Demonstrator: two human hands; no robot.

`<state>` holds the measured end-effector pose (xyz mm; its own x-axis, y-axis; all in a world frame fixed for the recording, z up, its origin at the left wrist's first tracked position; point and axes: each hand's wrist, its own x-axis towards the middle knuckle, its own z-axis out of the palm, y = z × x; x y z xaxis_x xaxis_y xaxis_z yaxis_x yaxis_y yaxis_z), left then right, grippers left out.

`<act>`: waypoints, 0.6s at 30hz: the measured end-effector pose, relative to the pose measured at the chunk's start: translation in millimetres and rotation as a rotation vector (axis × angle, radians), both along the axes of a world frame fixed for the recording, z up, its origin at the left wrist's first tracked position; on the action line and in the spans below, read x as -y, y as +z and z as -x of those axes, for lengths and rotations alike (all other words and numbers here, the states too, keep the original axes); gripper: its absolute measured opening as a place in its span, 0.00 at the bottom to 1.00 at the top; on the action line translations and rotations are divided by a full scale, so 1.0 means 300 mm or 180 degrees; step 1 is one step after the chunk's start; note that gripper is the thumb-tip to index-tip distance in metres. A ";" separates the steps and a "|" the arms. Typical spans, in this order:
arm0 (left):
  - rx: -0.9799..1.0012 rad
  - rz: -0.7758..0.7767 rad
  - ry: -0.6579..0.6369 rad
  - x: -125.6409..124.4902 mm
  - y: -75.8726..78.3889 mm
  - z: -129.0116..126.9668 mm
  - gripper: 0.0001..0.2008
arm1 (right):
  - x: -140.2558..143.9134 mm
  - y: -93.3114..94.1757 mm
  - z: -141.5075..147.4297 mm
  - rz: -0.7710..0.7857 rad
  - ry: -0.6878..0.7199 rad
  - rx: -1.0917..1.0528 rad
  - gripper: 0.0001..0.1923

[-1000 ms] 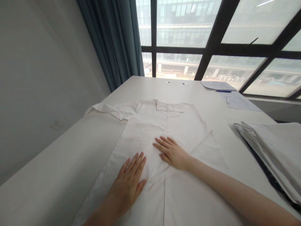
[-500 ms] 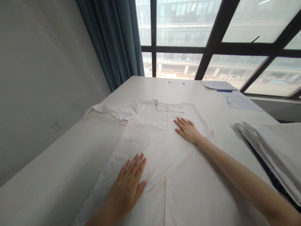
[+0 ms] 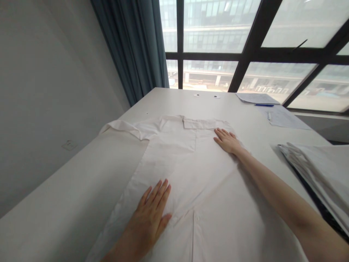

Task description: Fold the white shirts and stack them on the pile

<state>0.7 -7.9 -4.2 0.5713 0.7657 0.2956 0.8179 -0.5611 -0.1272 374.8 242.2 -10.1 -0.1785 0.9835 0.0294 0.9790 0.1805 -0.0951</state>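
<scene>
The shirt point(image 3: 185, 174) lies spread flat on the white table point(image 3: 68, 203), filling the middle and lower middle of the frame, its collar point(image 3: 203, 123) toward the window at centre and one sleeve point(image 3: 125, 128) folded out to the left of centre. A seam or placket runs down the cloth from the collar toward the bottom edge of the frame.

The left hand point(image 3: 148, 222) rests palm down on the shirt in the lower middle of the frame, fingers stretched out and close together, pointing up and a little right; it grips nothing. A small crease in the cloth shows just right of its thumb.

The right hand point(image 3: 227, 140) lies flat on the shirt right of centre, just below the right end of the collar, fingers straight and together, pointing to the upper left; it too holds nothing. Its bare forearm runs from the lower right corner across the right part of the shirt.

At the right edge of the frame a stack of folded cloth point(image 3: 321, 171) sits on the table, well apart from both hands. In the upper right, near the window, papers point(image 3: 283, 118) lie with a blue pen point(image 3: 264, 105) between them. Two small round things point(image 3: 196, 95) sit on the table beyond the collar; what they are cannot be told. A dark curtain point(image 3: 136, 51) hangs at the upper left of centre, beside the grey wall point(image 3: 49, 80).
</scene>
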 end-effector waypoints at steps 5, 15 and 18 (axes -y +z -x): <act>-0.0064 -0.0023 0.0017 0.000 -0.005 0.002 0.30 | -0.027 -0.017 -0.027 -0.0150 -0.0150 -0.0016 0.31; -0.0044 0.0002 0.0021 0.001 -0.009 -0.001 0.30 | -0.065 -0.024 -0.036 -0.0472 0.0115 0.0009 0.30; -0.0017 0.0025 0.0016 0.001 -0.009 -0.001 0.30 | -0.067 -0.026 -0.031 -0.0452 0.0368 0.0049 0.28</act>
